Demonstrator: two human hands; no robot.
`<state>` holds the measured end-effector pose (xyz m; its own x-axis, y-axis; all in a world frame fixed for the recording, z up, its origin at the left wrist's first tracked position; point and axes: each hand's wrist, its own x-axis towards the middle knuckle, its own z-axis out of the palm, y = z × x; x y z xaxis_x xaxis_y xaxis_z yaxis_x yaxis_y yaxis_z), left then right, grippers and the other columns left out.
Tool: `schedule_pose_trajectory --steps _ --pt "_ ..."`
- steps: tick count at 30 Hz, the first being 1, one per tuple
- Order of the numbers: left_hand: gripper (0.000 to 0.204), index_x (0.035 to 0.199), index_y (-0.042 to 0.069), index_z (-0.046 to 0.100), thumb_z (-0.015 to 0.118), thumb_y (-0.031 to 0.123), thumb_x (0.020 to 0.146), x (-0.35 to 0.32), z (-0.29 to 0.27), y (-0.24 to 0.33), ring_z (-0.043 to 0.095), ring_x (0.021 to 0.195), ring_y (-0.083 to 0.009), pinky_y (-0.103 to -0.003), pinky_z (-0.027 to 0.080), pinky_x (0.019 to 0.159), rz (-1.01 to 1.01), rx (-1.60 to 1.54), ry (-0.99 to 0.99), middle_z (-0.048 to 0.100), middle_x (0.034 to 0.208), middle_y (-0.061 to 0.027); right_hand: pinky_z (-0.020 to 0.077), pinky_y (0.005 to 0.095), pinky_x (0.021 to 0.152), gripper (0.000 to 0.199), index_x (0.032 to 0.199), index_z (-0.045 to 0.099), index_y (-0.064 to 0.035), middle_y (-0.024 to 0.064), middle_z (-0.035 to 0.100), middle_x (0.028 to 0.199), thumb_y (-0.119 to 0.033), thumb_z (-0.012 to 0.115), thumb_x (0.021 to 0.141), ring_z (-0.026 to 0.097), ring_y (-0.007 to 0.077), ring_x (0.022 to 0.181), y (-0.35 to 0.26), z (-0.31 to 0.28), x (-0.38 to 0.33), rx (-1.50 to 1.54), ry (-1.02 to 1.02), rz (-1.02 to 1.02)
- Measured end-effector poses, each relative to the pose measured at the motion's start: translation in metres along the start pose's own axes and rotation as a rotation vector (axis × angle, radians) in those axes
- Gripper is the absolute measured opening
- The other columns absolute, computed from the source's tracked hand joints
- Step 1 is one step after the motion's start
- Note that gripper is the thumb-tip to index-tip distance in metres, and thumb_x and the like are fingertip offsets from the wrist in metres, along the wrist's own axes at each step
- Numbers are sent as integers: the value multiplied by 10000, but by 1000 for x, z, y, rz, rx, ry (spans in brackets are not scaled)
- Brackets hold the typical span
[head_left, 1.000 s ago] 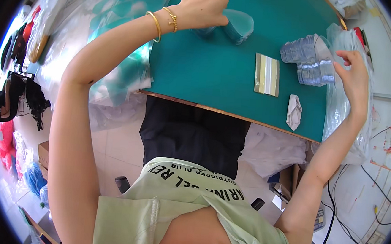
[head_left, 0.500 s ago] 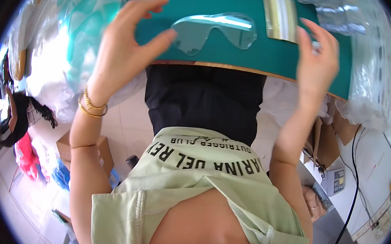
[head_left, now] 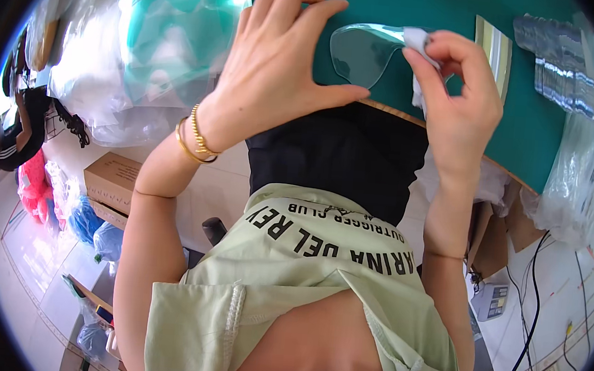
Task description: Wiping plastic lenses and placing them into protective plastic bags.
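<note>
Two brown cardboard boxes [head_left: 110, 183] stand stacked on the floor at the left, under heaped clear plastic bags [head_left: 104, 66] holding teal sheets. On the green tabletop [head_left: 525, 127], near its right edge, lies a clear packet [head_left: 558, 59] of small wrapped pieces, and a large clear bag [head_left: 583, 180] hangs over that edge. A flat striped card [head_left: 495, 44] lies just left of the packet.

Clear lens and wiping cloth over my green table

The clear, teal-tinted curved lens [head_left: 365, 51] sits at the table's near edge, its left end behind my left hand [head_left: 278, 65]. My right hand [head_left: 458, 93] pinches a small white cloth [head_left: 416, 38] against the lens's right end.
</note>
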<state>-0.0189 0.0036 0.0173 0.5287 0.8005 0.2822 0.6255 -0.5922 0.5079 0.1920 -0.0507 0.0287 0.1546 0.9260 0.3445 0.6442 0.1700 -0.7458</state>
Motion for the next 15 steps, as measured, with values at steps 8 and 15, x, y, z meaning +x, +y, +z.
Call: schedule_pose_trajectory --steps 8,15 --pt "657 1246 82 643 874 280 664 3 -7 -6 498 1139 -300 -403 419 1005 7 54 -51 552 1224 -85 504 223 679 210 926 645 9 58 685 1021 15 809 794 583 88 734 -1 10 6 33 -49 -36" --pt "643 1243 85 651 883 218 658 -3 -3 -9 505 1129 -301 -389 451 983 -57 -21 -37 556 1227 -82 543 318 683 186 967 708 -54 62 668 986 -8 770 798 670 219 786 9 41 17 -117 -205 -407"
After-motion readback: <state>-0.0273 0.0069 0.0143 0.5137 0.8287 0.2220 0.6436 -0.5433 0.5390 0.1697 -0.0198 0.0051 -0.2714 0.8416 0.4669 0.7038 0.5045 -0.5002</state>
